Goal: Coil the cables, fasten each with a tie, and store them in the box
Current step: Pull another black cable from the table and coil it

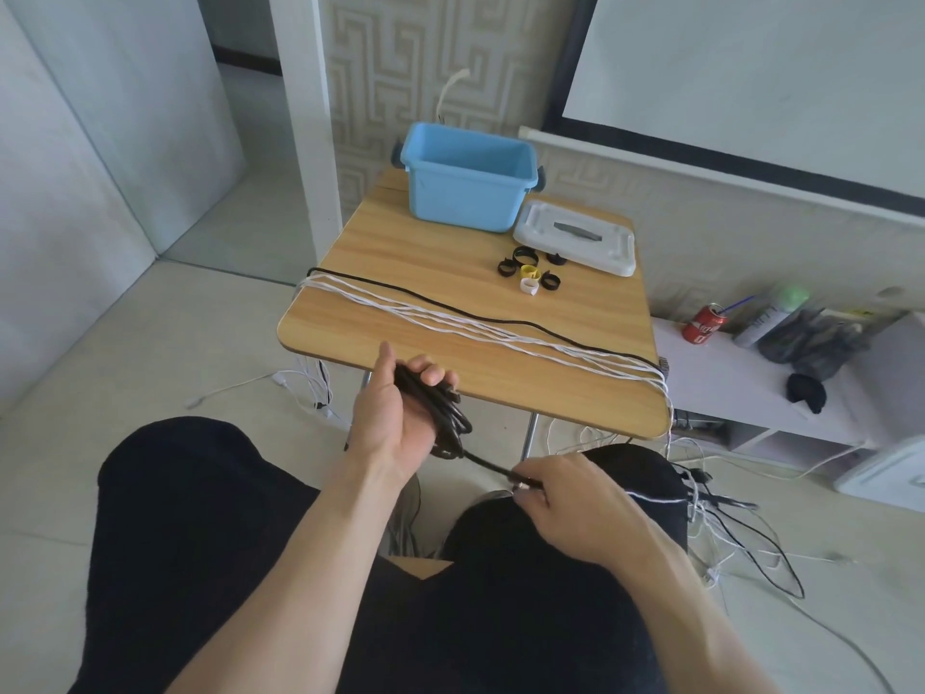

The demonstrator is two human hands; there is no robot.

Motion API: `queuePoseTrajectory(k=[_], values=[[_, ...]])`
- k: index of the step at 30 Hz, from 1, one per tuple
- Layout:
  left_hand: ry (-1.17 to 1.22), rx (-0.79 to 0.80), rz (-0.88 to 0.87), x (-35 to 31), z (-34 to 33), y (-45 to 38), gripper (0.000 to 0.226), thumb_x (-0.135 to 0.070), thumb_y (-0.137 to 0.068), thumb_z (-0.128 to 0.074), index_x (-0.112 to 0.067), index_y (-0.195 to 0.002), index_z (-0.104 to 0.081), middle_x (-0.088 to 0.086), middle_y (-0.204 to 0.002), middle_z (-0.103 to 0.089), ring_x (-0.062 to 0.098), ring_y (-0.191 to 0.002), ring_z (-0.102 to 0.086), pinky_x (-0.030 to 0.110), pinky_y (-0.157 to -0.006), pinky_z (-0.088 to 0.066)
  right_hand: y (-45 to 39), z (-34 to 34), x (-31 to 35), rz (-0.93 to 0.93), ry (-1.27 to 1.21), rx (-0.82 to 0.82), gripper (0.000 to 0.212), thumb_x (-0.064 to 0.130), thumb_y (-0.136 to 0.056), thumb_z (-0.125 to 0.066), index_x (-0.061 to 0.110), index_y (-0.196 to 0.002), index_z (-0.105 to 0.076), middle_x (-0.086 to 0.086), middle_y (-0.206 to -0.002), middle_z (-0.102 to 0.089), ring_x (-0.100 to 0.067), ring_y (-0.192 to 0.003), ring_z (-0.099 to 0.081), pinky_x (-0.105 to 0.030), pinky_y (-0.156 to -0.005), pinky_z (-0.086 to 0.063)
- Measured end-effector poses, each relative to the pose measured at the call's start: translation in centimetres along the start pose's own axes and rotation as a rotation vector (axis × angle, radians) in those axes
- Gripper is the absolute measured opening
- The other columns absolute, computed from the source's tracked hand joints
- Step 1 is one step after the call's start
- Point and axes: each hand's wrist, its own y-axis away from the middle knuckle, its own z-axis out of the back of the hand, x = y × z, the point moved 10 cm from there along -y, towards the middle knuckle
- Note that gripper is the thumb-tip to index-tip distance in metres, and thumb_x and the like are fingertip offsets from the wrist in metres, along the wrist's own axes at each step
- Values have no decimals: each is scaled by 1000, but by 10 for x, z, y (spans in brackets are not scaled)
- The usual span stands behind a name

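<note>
Left hand (400, 413) grips nearly finished black cable coil (450, 423), right hand (565, 498) pinches its plug end; ties (528, 275) unused, white cables (450, 318) uncoiled, blue box (465, 192) looks empty.

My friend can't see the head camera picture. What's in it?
The left hand holds a coiled black cable while the right hand pinches its end. Behind, a wooden table carries white cables, ties and an open blue box.
</note>
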Motion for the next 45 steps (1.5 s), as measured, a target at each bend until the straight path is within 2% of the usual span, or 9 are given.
queuePoseTrajectory(k=[7, 13, 17, 25, 28, 32, 36, 41, 45], values=[[-109, 45, -73, -36, -3, -2, 28, -38, -104, -48, -18, -86, -38, -8, -62, -35, 10, -45, -35, 25, -51, -42, 8, 48, -146, -527, 57, -323, 20, 26, -97, -57, 15, -102, -72, -17, -96, -74, -40, -91, -66, -40, -76, -53], [-170, 102, 25, -16, -13, 5, 30, -32, -102, -49, -19, -75, -44, -9, -57, -33, 7, -41, -32, 21, -46, -38, 32, 63, -225, -873, 8, -364, 69, 59, -101, -24, 13, -131, -65, -27, -127, -57, -44, -122, -42, -50, -103, -39], [-253, 153, 155, 9, -21, 12, 29, -35, -102, -48, -17, -79, -48, -9, -55, -33, 6, -40, -32, 21, -44, -40, 13, 76, -219, -715, -242, -436, 38, 31, -108, -28, 8, -111, -58, -26, -115, -68, -44, -109, -58, -47, -93, -43], [-379, 210, 253, 34, -28, 19, 34, -40, -104, -41, -15, -81, -48, -7, -54, -32, 8, -41, -30, 23, -44, -40, 31, 110, -199, -587, -652, -851, 39, 41, -105, -43, 20, -85, -68, -2, -87, -73, -26, -90, -69, -42, -83, -51], [-384, 184, 253, 35, -23, 17, 34, -39, -104, -42, -16, -80, -48, -6, -54, -33, 9, -41, -31, 24, -45, -41, 56, 128, -212, -669, -621, -1071, 38, 43, -103, -47, 12, -108, -68, -10, -106, -69, -27, -97, -64, -38, -83, -48], [-439, 114, 202, 32, -10, 9, 33, -40, -104, -44, -17, -81, -45, -5, -56, -34, 12, -44, -31, 27, -49, -42, 84, 150, -206, -528, -634, -1345, 28, 31, -95, -53, 13, -114, -64, -10, -133, -45, -23, -130, -48, -37, -113, -36], [-434, 88, 198, 32, -4, 6, 33, -40, -104, -45, -18, -80, -44, -5, -57, -34, 12, -44, -31, 27, -49, -42, 68, 145, -215, -641, -456, -1025, 35, 36, -96, -56, 10, -117, -67, -14, -139, -49, -29, -130, -47, -41, -112, -37], [-418, 173, 255, 37, -11, 11, 33, -38, -104, -43, -17, -79, -46, -6, -55, -31, 10, -42, -29, 25, -46, -40, 70, 130, -216, -849, -293, -756, 29, 45, -90, -55, 19, -94, -67, -15, -99, -62, -43, -115, -47, -49, -99, -38], [-394, 298, 349, 48, -24, 20, 34, -39, -102, -41, -16, -77, -49, -8, -49, -30, 7, -35, -29, 23, -40, -38, 34, 102, -182, -641, -307, -403, 19, 31, -89, -71, 12, -86, -70, -5, -81, -70, -34, -93, -63, -41, -87, -49]])
